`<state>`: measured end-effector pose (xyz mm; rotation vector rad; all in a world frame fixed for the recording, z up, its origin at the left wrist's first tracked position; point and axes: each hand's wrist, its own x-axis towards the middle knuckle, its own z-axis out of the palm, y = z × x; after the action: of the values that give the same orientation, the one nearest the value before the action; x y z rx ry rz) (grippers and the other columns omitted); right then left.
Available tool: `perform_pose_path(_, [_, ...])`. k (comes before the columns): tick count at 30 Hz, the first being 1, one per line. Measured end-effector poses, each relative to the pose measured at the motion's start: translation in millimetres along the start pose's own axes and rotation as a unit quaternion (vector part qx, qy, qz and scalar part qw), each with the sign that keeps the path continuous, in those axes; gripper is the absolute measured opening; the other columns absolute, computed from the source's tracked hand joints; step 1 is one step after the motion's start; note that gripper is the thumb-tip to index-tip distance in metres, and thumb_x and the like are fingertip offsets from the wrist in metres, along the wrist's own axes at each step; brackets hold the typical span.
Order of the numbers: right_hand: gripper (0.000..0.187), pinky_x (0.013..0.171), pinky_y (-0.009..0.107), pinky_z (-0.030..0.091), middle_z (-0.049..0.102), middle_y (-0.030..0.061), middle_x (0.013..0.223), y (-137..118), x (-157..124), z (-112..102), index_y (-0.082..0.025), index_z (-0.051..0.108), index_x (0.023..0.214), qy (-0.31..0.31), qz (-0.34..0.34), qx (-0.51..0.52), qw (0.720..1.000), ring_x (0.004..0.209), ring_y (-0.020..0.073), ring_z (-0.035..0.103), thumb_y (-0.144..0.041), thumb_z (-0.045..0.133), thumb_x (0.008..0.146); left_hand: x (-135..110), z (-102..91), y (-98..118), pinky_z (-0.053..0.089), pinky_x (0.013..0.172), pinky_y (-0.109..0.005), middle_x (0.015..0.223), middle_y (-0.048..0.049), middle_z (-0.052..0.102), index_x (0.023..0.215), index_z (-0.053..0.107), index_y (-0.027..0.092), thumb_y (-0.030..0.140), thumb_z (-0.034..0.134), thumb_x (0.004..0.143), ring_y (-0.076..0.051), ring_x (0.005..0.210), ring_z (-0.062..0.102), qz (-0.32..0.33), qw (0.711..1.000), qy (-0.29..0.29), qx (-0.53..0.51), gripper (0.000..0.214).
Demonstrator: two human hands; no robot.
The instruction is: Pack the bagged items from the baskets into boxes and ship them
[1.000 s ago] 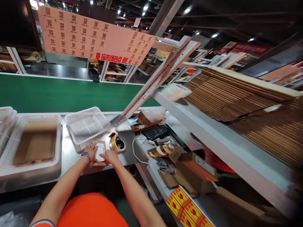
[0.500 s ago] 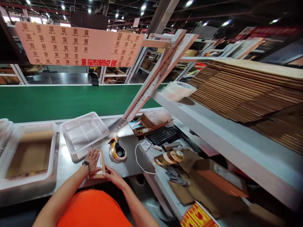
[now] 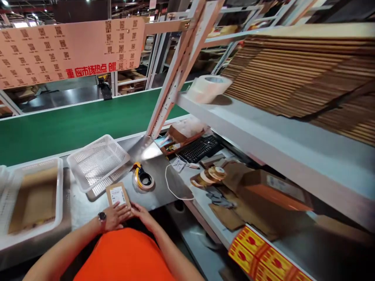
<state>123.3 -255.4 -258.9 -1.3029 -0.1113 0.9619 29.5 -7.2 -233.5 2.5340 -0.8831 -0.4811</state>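
Note:
A small flat cardboard box (image 3: pixel 109 192) with a white printed label (image 3: pixel 117 194) lies on the metal worktop at the front edge. My left hand (image 3: pixel 116 216), wearing a wristwatch, rests open with its fingers stretched across the near end of the box. Close beside it, my right hand (image 3: pixel 143 217) is at the box's near right corner, fingers extended, their tips meeting the left hand. Beyond the box stands a white perforated basket (image 3: pixel 99 162), tilted on the worktop. A tape dispenser (image 3: pixel 143 179) with a roll of tape lies to the box's right.
Another white basket (image 3: pixel 60 195) at left contains cardboard. A green conveyor belt (image 3: pixel 131 105) runs behind the worktop. On the right are a keyboard (image 3: pixel 202 149), tape rolls (image 3: pixel 208 176) and an upper shelf (image 3: pixel 249 121) bearing stacked flat cartons (image 3: pixel 299 74). A white cable (image 3: pixel 171 189) loops over the edge.
My left hand has slid back toward my body, uncovering more of the label. My right hand has come in next to it. The camera view has turned to the right.

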Motion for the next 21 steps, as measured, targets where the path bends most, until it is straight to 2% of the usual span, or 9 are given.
perform_pose_path(2, [0.096,0.131,0.062,0.040,0.074,0.0180,0.153,-2.4,-2.3,2.2,-0.021,0.079,0.142,-0.003,0.006,0.001,1.000,0.150,0.0441,0.061,-0.078,0.094,0.066,-26.0,6.5,-1.4,0.025,0.141,-0.062,0.182,-0.0118,0.043,0.173,0.045,0.030,0.049,0.060,0.107,-0.036,0.172,0.034,-0.012,0.999,0.022,-0.044,0.070])
perform_pose_path(4, [0.094,0.130,0.063,0.041,0.074,0.0181,0.153,-4.8,-5.0,7.7,-0.020,0.080,0.140,0.012,0.011,-0.011,1.000,0.150,0.0449,0.060,-0.080,0.090,0.069,-42.1,16.6,1.8,0.026,0.140,-0.066,0.181,-0.0161,0.044,0.170,0.049,0.026,0.049,0.055,0.108,-0.038,0.172,0.034,-0.121,0.981,0.115,-0.098,0.065])
perform_pose_path(6, [0.089,0.132,0.061,0.038,0.074,0.0175,0.152,-6.8,-7.9,17.8,-0.020,0.084,0.134,0.050,-0.004,-0.038,0.998,0.152,0.0450,0.058,-0.078,0.091,0.067,-42.8,27.7,10.5,0.029,0.139,-0.067,0.177,-0.0234,0.047,0.171,0.044,0.018,0.053,0.048,0.109,-0.040,0.168,0.040,-0.277,0.917,0.219,-0.187,0.071])
perform_pose_path(8, [0.082,0.132,0.058,0.038,0.076,0.0160,0.150,-8.5,-12.1,30.4,-0.022,0.087,0.127,0.093,-0.020,-0.045,0.994,0.151,0.0441,0.058,-0.072,0.095,0.062,-30.6,35.5,24.1,0.037,0.136,-0.063,0.171,-0.0260,0.055,0.175,0.035,0.015,0.064,0.046,0.107,-0.039,0.161,0.052,-0.359,0.842,0.260,-0.306,0.085])
perform_pose_path(10, [0.076,0.124,0.057,0.047,0.081,0.0142,0.140,-10.3,-19.6,39.9,-0.024,0.088,0.122,0.130,-0.001,-0.004,0.992,0.142,0.0435,0.065,-0.067,0.096,0.060,-14.2,37.3,39.9,0.045,0.132,-0.058,0.166,-0.0246,0.061,0.177,0.032,0.017,0.077,0.051,0.099,-0.039,0.154,0.060,-0.342,0.805,0.261,-0.409,0.100])
perform_pose_path(12, [0.068,0.112,0.056,0.057,0.085,0.0123,0.127,-12.7,-31.2,39.4,-0.026,0.087,0.117,0.150,0.035,0.052,0.987,0.130,0.0421,0.073,-0.066,0.093,0.063,-2.2,32.5,53.9,0.050,0.128,-0.058,0.164,-0.0242,0.062,0.175,0.037,0.018,0.088,0.058,0.089,-0.042,0.151,0.062,-0.300,0.792,0.269,-0.458,0.112])
perform_pose_path(16, [0.052,0.096,0.053,0.064,0.087,0.0104,0.111,-27.6,-55.0,1.8,-0.031,0.088,0.105,0.156,0.034,0.104,0.982,0.115,0.0389,0.079,-0.065,0.091,0.066,3.2,12.3,67.9,0.057,0.118,-0.060,0.159,-0.0240,0.067,0.166,0.055,0.022,0.091,0.068,0.082,-0.043,0.136,0.071,-0.272,0.764,0.301,-0.502,0.109])
perform_pose_path(19, [0.046,0.087,0.052,0.067,0.087,0.0099,0.101,-67.8,-48.8,-34.1,-0.034,0.087,0.092,0.167,0.030,0.151,0.974,0.099,0.0374,0.082,-0.067,0.092,0.060,5.2,-2.0,70.8,0.060,0.116,-0.055,0.142,-0.0201,0.079,0.147,0.073,0.029,0.093,0.073,0.076,-0.041,0.127,0.076,-0.296,0.702,0.380,-0.525,0.095])
perform_pose_path(21, [0.048,0.083,0.050,0.068,0.085,0.0116,0.096,-119.4,-24.6,-47.5,-0.030,0.084,0.088,0.175,0.015,0.170,0.970,0.088,0.0351,0.082,-0.063,0.095,0.056,8.3,-9.4,74.1,0.063,0.111,-0.050,0.122,-0.0176,0.084,0.129,0.082,0.031,0.092,0.080,0.069,-0.041,0.123,0.079,-0.334,0.653,0.420,-0.534,0.086])
